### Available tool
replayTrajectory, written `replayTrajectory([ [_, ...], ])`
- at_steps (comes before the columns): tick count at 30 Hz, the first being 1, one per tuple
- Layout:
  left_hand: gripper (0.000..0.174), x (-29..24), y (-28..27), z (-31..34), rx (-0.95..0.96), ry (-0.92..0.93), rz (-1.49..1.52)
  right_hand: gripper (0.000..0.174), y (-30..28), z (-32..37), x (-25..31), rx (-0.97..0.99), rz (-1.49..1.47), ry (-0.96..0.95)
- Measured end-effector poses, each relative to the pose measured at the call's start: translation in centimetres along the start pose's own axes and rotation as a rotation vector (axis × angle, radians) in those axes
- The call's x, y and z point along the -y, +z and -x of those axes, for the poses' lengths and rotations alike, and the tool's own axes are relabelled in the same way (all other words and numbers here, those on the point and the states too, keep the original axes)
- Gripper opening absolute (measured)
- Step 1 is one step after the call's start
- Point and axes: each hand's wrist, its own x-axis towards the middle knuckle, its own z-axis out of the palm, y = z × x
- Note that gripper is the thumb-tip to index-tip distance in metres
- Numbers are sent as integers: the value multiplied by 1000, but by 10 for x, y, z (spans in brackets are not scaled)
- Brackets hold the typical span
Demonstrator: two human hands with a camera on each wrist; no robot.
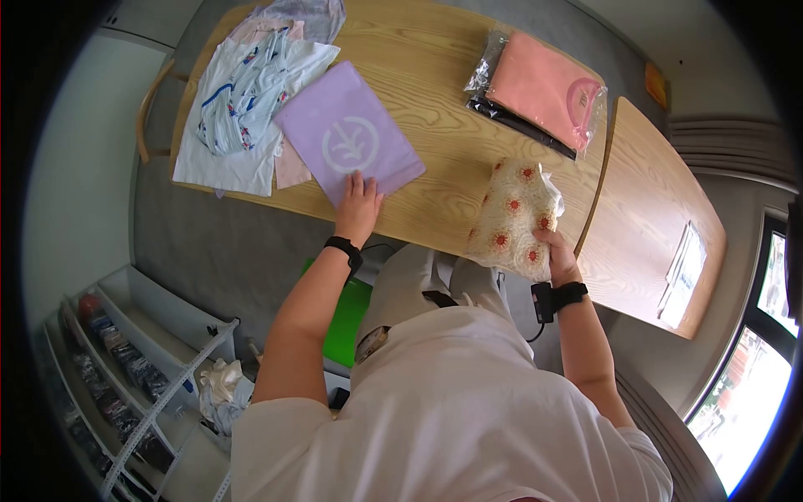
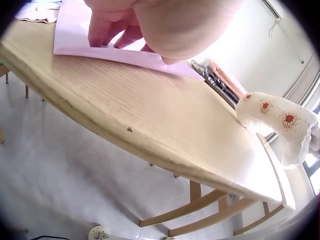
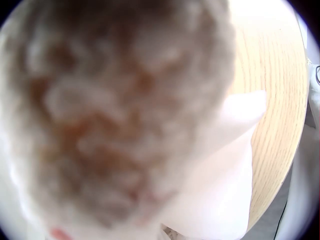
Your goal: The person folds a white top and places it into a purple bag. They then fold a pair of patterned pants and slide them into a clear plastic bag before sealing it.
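A purple bag (image 1: 351, 138) with a white round logo lies flat on the table, and the left hand (image 1: 360, 209) rests its fingers on the near edge. In the left wrist view those fingers press on the purple bag (image 2: 120, 56). The right hand (image 1: 559, 255) grips a folded cream crochet cloth (image 1: 514, 219) with red-orange flower centres, thumb on top, at the table's near right edge. That cream cloth (image 2: 272, 112) shows at the right of the left wrist view. Close up and blurred, the cloth (image 3: 115, 120) fills much of the right wrist view and hides the right hand's fingers.
Loose white, pink and blue-patterned garments (image 1: 238, 109) are piled at the table's left. Folded pink clothing in clear plastic (image 1: 544, 88) lies at the back right over a dark packet. Papers (image 1: 682, 276) rest on the adjoining table (image 1: 644, 226). Storage bins (image 1: 159, 335) stand lower left.
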Motion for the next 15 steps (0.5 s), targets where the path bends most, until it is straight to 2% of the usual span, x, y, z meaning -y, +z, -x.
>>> replayTrajectory([
  [3,34,0,-3,-1,38,-13,40,51,5,0,-4,13,-12,14],
  [7,39,3,-5,0,98,-6,26,51,19,2,-5,38,-1,24],
  [11,42,10,-6,0,61,15,30,53,33,5,-5,58,33,32],
  [13,37,11,-15,-1,20,44,222,55,43,9,-3,85,102,10],
  [15,36,14,-16,-2,5,90,225,56,46,12,-2,96,110,17],
])
